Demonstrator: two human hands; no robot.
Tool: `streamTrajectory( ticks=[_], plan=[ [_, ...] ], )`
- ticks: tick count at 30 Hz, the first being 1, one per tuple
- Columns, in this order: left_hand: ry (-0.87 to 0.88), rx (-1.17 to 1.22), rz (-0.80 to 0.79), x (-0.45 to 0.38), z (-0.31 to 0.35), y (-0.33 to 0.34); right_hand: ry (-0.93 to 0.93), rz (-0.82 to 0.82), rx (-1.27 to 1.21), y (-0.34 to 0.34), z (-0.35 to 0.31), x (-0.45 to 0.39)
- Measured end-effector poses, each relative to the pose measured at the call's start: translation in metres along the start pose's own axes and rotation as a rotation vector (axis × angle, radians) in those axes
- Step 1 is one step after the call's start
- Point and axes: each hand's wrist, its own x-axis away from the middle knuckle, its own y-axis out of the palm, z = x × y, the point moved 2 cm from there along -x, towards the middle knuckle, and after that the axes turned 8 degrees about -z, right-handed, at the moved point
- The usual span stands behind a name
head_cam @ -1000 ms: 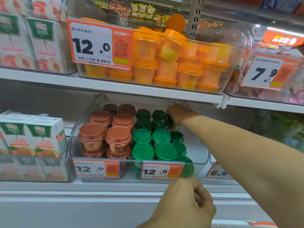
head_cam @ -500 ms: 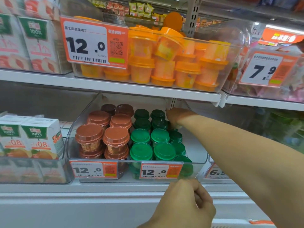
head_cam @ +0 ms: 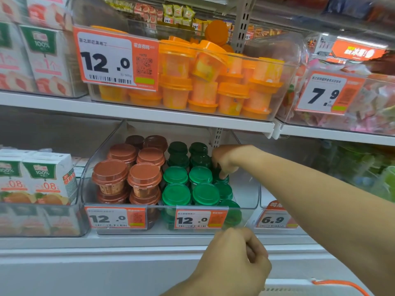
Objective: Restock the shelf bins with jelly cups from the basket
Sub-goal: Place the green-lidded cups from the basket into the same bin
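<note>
Right now the person's right hand (head_cam: 224, 160) is reached deep into the clear bin (head_cam: 245, 189) on the lower shelf, fingers curled down over a green-lidded jelly cup (head_cam: 222, 178) at the right edge of the green group, towards the back; the fingers seem to pinch its lid, though the hand hides most of that cup. Around it the green-lidded cups (head_cam: 176, 194) stand upright in stacked rows filling the middle of the bin, and just beside them on the left sit the brown-lidded cups (head_cam: 110, 170), also upright and stacked two high. The right part of the bin floor is bare plastic. Down at the front, the left hand (head_cam: 233, 261) hangs below the shelf edge with its fingers curled into a loose fist, and I can see nothing held in it. Two orange price tags reading 12.0 (head_cam: 116, 217) are clipped to the bin's front lip. On the shelf above, another clear bin (head_cam: 286, 82) is heaped with orange-lidded cups (head_cam: 232, 97), some tilted, behind a large 12.0 tag (head_cam: 116, 60). Juice cartons (head_cam: 49, 178) stand in the neighbouring bin to the left. At the bottom right corner an orange handle (head_cam: 342, 285) shows over something white, too little of it in view to tell what it is.
</note>
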Motion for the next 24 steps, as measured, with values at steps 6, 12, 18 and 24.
streamTrajectory(
  ticks=[6,12,18,24],
  plan=[
    [0.021,-0.029,0.005,-0.0029,-0.0006,-0.0006,0.014,-0.032,0.042,0.0061,-0.0032,-0.0031],
    [0.021,-0.032,-0.001,-0.0027,-0.0016,0.0019,0.031,0.041,0.011,0.0049,-0.0026,-0.0014],
    [0.024,-0.061,-0.03,-0.0036,-0.004,0.0032,0.048,-0.037,0.05,0.0062,-0.0039,-0.0044],
    [0.048,-0.115,-0.042,-0.0037,-0.0056,0.0048,0.047,-0.053,0.049,0.0036,-0.0059,0.0021]
  ],
)
